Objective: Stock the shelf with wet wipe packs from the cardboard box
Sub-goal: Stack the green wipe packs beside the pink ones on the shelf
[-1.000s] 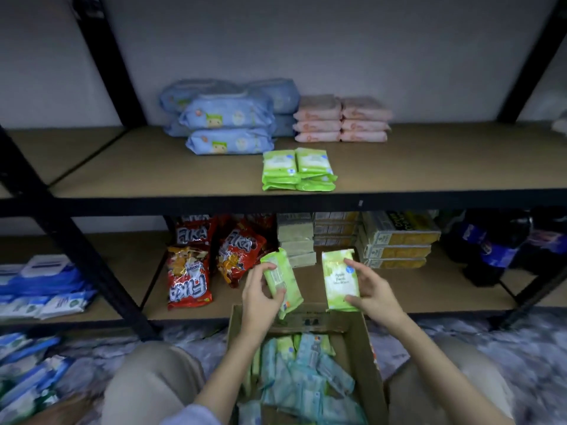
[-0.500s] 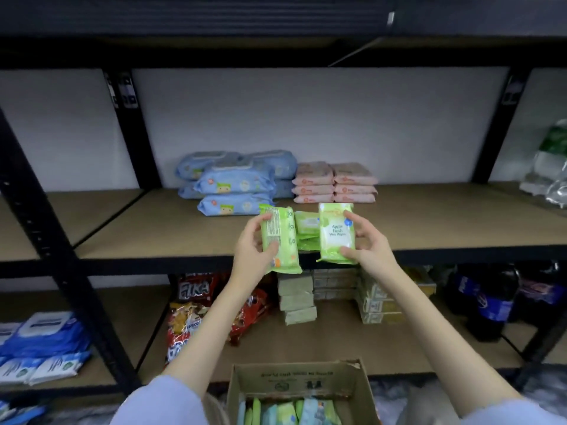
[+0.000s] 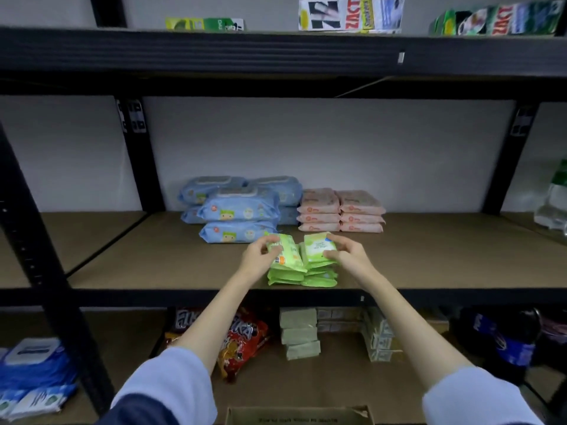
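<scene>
Both hands are working at the middle shelf (image 3: 153,259), each setting a green wipe pack onto the twin green stacks near the front edge. The left hand (image 3: 256,259) is pinching the left pack (image 3: 283,253) by its near end, thumb on top, pack tilted with its far end raised over the left stack (image 3: 283,276). The right hand (image 3: 346,256) is holding the right pack (image 3: 317,246) between fingers along the far edge and thumb at the near side, nearly flat on the right stack (image 3: 319,276). The packs are looking small, light and soft: thin glossy film, pale green with a white label panel, likely slippery and squashy, so an edge grip at the sealed ends seems safest, and squaring each on its pile will matter, since soft stacks slump. Blue packs (image 3: 237,210) and pink packs (image 3: 340,210) are sitting behind. The cardboard box (image 3: 297,417) is showing only its rim at the bottom.
</scene>
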The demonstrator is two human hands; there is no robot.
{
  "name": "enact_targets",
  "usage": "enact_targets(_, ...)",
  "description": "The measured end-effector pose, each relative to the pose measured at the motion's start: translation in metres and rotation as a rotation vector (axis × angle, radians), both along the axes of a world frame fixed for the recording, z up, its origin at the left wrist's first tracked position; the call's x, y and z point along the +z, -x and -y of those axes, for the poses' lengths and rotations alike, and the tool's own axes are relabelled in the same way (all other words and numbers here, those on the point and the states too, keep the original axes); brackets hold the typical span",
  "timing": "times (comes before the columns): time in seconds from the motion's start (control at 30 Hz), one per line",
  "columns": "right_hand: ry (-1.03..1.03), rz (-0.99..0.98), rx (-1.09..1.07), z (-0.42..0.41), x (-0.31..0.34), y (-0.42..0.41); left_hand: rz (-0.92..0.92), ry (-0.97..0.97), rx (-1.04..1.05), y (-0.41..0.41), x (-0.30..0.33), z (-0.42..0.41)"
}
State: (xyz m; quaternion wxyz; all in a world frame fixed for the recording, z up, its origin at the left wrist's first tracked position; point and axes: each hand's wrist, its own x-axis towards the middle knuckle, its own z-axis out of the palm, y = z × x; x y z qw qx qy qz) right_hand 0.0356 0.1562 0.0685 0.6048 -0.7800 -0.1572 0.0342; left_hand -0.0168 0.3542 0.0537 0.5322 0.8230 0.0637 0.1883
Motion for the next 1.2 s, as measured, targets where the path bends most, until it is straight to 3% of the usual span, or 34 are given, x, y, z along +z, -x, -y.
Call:
enact_targets(0.13, -0.035, -0.026, 0.052, 0.002, -0.012, 0.009, -0.058, -0.138, -0.002, 0.005, -0.009, -0.007)
enact_targets(0.4, -0.099, -0.058, 0.115, 0.003, -0.02, 0.01, 0.179, -0.454, -0.15, 0.043, -0.01, 0.0)
enact_targets(0.6, -0.113, -0.066, 0.124, 0.006, -0.02, 0.01, 0.438, -0.44, -0.071, 0.044, -0.005, 0.003)
enact_targets(0.7, -0.099, -0.057, 0.138, 0.007, -0.02, 0.01, 0.538, -0.287, 0.045, 0.039, 0.018, 0.003)
enact_targets(0.83, -0.1, -0.054, 0.148, 0.007, -0.021, 0.01, 0.47, -0.082, 0.084, 0.019, 0.041, -0.001)
enact_targets(0.97, -0.103, -0.056, 0.151, 0.006, -0.021, 0.008, 0.366, -0.001, 0.076, -0.002, 0.035, 0.003)
enact_targets(1.2, -0.119, -0.064, 0.154, 0.008, -0.024, 0.005, -0.048, 0.191, -0.121, -0.005, 0.017, -0.004)
